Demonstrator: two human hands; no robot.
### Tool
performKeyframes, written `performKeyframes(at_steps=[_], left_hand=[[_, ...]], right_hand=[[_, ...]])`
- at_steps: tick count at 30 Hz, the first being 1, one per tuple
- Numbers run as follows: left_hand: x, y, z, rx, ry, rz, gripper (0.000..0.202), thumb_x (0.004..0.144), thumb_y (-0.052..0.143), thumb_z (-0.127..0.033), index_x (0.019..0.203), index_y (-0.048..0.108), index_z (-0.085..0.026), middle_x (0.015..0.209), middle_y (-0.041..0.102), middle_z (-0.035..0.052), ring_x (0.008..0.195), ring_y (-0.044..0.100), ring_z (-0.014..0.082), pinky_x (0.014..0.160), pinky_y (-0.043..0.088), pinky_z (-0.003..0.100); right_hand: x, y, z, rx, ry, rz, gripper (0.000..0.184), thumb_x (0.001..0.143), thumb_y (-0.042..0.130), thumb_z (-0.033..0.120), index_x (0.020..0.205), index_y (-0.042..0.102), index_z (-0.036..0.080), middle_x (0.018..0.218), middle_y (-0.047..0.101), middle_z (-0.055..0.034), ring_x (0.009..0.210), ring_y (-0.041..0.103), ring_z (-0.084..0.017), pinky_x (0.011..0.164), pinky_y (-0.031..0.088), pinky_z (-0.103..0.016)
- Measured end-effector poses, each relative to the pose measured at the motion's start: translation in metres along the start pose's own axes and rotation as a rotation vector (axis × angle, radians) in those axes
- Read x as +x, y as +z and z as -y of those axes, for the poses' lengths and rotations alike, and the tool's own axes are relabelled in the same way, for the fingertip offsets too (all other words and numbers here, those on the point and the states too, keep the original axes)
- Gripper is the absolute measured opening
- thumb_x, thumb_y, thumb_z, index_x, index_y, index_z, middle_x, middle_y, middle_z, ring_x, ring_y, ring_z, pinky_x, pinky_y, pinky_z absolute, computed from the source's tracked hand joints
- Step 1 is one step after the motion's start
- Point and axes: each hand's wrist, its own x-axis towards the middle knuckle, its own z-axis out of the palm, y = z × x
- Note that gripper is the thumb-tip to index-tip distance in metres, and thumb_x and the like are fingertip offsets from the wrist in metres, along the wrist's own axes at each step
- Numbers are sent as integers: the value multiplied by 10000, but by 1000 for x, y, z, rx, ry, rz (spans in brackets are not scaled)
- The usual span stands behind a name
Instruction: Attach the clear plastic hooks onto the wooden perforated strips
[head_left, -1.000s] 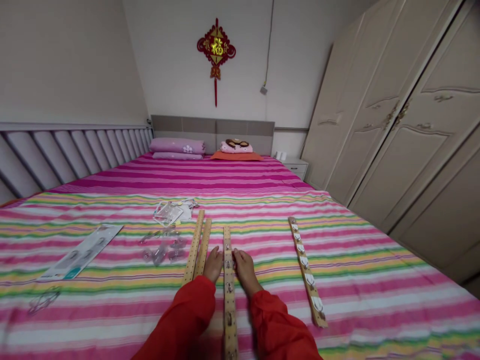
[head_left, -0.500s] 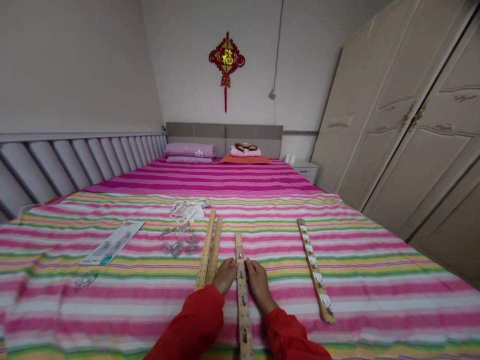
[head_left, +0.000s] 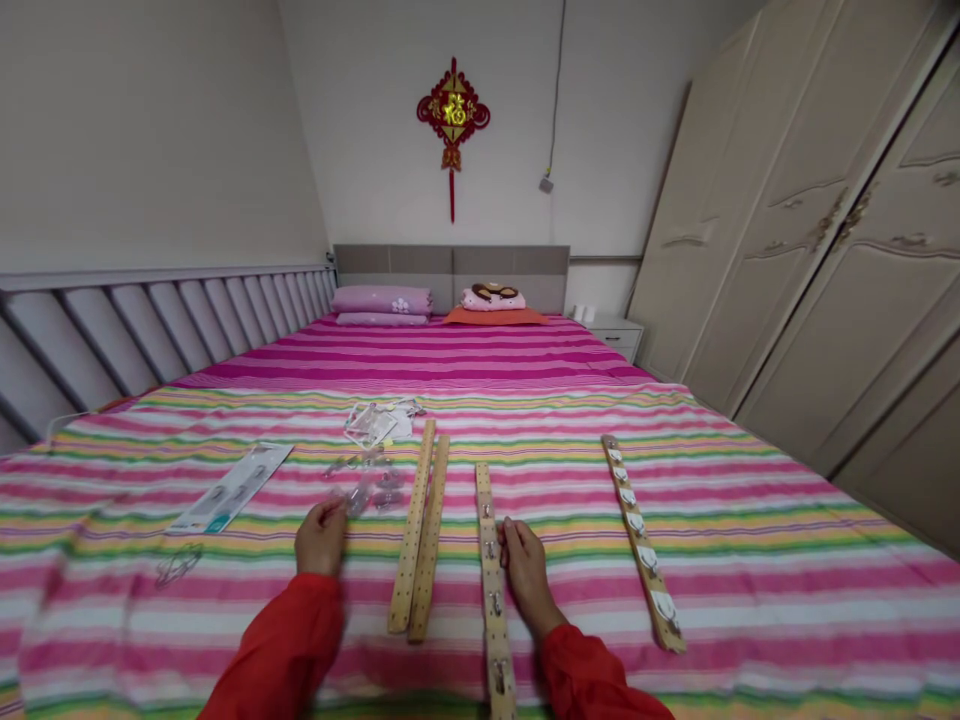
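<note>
My left hand (head_left: 321,538) is at the near-left edge of a cluster of clear adhesive hooks (head_left: 386,490). Its thumb and fingers are pinched together, and anything between them is hidden. My right hand (head_left: 529,568) is beside the right edge of a perforated wooden strip (head_left: 491,578) lying lengthwise in front of me. Its fingers are curled together with the tips close to the strip's edge; I cannot make out what they hold. Several metal hooks on clear backings sit in a row along this strip. Two bare perforated wooden strips (head_left: 420,540) lie between my hands.
A wooden strip with white hooks (head_left: 637,530) lies to the right. At left are a hook package (head_left: 232,490) and a tangle of thin wire (head_left: 178,565). Papers and packaging (head_left: 379,422) lie beyond the clear hooks. Everything rests on a striped bedsheet (head_left: 555,450).
My left hand has left the hook-bearing strip and moved left, past the two bare strips, to the clear hooks. My right hand has stayed beside the strip.
</note>
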Motion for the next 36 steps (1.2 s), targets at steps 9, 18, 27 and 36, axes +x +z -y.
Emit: performKeyframes(at_steps=[9,18,27,36], left_hand=[[27,5,-1,361,-58,7,330,597,607,-504,470,547,-205,438,541,26,527,539,229,561,411,344],[29,6,-1,343,-202,20,159,538,669,-299,476,551,-213,428,545,17,543,558,234,581,413,332],[10,1,-17,255,-189,39,188,605,589,-332,485,545,-193,439,521,-4,546,522,184,547,408,290],[-8,3,-8,58,186,225,274,557,583,-414,701,583,-182,564,511,-33,543,449,122,538,382,242]], right_hand=[[0,1,5,0,17,-17,441,741,550,610,622,560,186,502,473,41,403,390,-101,395,329,-232],[0,0,2,-6,14,2,426,759,549,588,616,547,187,486,448,53,413,386,-100,411,322,-229],[0,0,3,-14,2,-12,433,752,551,596,618,560,185,492,465,44,409,394,-102,401,328,-230],[0,0,3,16,10,-1,403,762,564,559,628,563,178,516,481,38,419,398,-96,408,326,-223]])
